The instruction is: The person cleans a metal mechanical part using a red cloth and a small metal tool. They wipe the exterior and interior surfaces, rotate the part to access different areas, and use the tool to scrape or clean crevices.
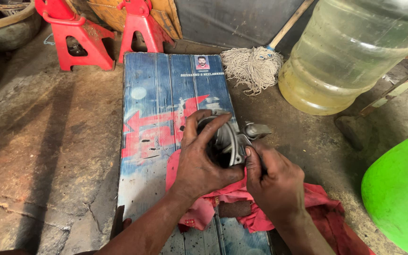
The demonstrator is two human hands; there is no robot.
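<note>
So you've got a grey metal part (pixel 234 139) right in the middle of the view, held just above a pink-red rag (pixel 223 198) that's bunched up on a blue and red corrugated board (pixel 166 94). Your left hand (pixel 199 158) is wrapped over the part from about 9 o'clock, fingers curled tight across the top and down over its dark round opening, so that hand is closed on it. Your right hand (pixel 272 179) comes in from roughly 4 o'clock, thumb pressed against the part's rim and the rest of the fingers tucked under, also gripping it, though I can't tell exactly how the hidden fingers sit. A short stub of the part sticks out toward 2 o'clock, clear of both hands. Around you: a big clear water jug (pixel 350 52) with yellowish liquid sits up at 1 o'clock, a stringy mop head (pixel 251 66) lies just beside the board's far right corner at 12, and two red jack stands (pixel 105 33) are up at 11 o'clock, well apart from your hands. A bright green curved thing (pixel 400 193) pokes in at 3 to 4 o'clock. Everything's sitting on a grubby concrete floor (pixel 48 141).
</note>
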